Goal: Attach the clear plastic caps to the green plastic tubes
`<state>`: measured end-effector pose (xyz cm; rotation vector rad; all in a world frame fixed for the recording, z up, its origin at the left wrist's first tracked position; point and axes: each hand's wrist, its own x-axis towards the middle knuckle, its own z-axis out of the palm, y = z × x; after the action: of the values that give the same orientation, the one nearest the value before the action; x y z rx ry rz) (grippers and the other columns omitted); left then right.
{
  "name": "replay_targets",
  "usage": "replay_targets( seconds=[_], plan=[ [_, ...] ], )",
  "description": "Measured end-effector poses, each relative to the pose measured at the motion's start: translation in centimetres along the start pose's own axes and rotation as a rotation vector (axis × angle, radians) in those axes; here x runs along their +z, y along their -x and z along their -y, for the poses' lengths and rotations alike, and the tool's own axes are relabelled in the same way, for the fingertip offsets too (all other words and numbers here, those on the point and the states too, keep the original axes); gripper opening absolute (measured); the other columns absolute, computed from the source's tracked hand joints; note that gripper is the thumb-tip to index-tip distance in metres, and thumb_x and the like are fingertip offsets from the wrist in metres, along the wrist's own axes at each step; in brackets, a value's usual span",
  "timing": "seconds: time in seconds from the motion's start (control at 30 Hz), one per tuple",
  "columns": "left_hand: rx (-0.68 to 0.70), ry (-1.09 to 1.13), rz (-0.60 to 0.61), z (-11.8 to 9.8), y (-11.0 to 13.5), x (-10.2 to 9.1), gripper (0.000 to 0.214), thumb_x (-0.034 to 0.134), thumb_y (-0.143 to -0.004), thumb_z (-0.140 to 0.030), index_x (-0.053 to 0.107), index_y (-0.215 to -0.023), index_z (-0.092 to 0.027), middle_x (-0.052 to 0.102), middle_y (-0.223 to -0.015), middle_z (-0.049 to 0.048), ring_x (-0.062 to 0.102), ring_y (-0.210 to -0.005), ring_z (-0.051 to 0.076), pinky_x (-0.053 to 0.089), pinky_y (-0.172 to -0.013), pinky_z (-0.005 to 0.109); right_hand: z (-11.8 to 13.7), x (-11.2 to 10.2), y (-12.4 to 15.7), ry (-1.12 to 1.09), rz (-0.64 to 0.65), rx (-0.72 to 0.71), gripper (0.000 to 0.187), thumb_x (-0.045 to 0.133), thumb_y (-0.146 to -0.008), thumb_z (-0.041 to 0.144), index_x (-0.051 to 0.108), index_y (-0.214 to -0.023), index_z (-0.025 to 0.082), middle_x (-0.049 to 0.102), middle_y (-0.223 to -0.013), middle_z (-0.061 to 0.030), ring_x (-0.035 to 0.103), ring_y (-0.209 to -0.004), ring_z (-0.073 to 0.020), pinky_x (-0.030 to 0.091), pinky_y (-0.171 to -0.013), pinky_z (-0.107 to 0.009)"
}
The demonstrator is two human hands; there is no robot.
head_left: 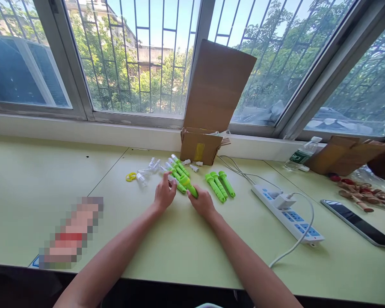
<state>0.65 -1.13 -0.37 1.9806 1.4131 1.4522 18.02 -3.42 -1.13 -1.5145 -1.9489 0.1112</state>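
Note:
My right hand [202, 202] is closed round a bright green plastic handle [189, 186] that lies on the pale green table [179, 239]. My left hand [164, 193] pinches the clear end of a green piece [174, 178] just left of it. Behind my hands lie more green pieces with clear tips [179, 166]. Three green handles [220, 185] lie side by side to the right. Small clear plastic caps [147, 172] and a yellow ring [131, 176] are scattered to the left.
An open cardboard box [200, 145] stands at the window sill behind the parts. A white power strip [287, 211] with a plugged charger and cable lies right. A phone [359, 222], a water bottle [301, 155], more cardboard [343, 156] and red-brown wooden items [362, 192] sit far right.

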Motion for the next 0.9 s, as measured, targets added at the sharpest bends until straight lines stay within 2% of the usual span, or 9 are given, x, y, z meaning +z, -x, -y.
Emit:
replay_targets(
  seconds=[0.13,0.23,0.4,0.6,0.9],
  plan=[
    [-0.105,0.165,-0.112,0.46,-0.34,-0.06,0.034,0.040,-0.087,-0.031,0.037,-0.118,-0.019,0.055,-0.062,-0.0024,0.056,-0.058,0.015,0.041,-0.057,0.025,0.07,0.09,0.03,0.129,0.035,0.026,0.025,0.049,-0.081,0.032,0.061,-0.100,0.023,0.068,-0.080,-0.0040,0.060,-0.071,-0.0186,0.036,-0.060,-0.024],
    [-0.152,0.252,-0.133,0.58,-0.34,0.05,0.034,0.040,-0.087,-0.032,0.038,-0.117,-0.019,0.052,-0.059,-0.0037,0.053,-0.053,0.013,0.040,-0.054,0.023,0.37,-0.05,0.06,0.198,0.073,0.027,0.022,0.050,-0.080,0.033,0.063,-0.096,0.024,0.069,-0.082,-0.0038,0.059,-0.072,-0.0184,0.033,-0.059,-0.024],
    [-0.176,0.378,-0.109,0.74,-0.31,0.31,0.034,0.043,-0.085,-0.035,0.039,-0.116,-0.020,0.052,-0.062,-0.0034,0.053,-0.054,0.012,0.042,-0.050,0.021,0.69,-0.32,0.09,0.239,0.110,0.010,0.018,0.049,-0.081,0.033,0.063,-0.087,0.023,0.068,-0.082,-0.0030,0.059,-0.072,-0.0170,0.030,-0.059,-0.024],
    [-0.238,0.537,-0.075,1.05,-0.53,0.40,0.034,0.043,-0.083,-0.036,0.037,-0.114,-0.021,0.050,-0.064,-0.0042,0.054,-0.053,0.011,0.045,-0.044,0.020,0.83,-0.33,0.16,0.244,0.130,0.012,0.018,0.048,-0.081,0.031,0.063,-0.087,0.024,0.068,-0.083,-0.0021,0.058,-0.072,-0.0163,0.029,-0.058,-0.024],
    [-0.180,0.577,0.005,0.74,-0.23,0.48,0.034,0.047,-0.082,-0.037,0.040,-0.110,-0.021,0.051,-0.066,-0.0038,0.053,-0.051,0.009,0.044,-0.042,0.018,0.45,0.06,0.11,0.217,0.119,0.024,0.021,0.050,-0.080,0.032,0.064,-0.093,0.025,0.069,-0.085,-0.0031,0.060,-0.075,-0.0184,0.033,-0.060,-0.025]
  ],
)
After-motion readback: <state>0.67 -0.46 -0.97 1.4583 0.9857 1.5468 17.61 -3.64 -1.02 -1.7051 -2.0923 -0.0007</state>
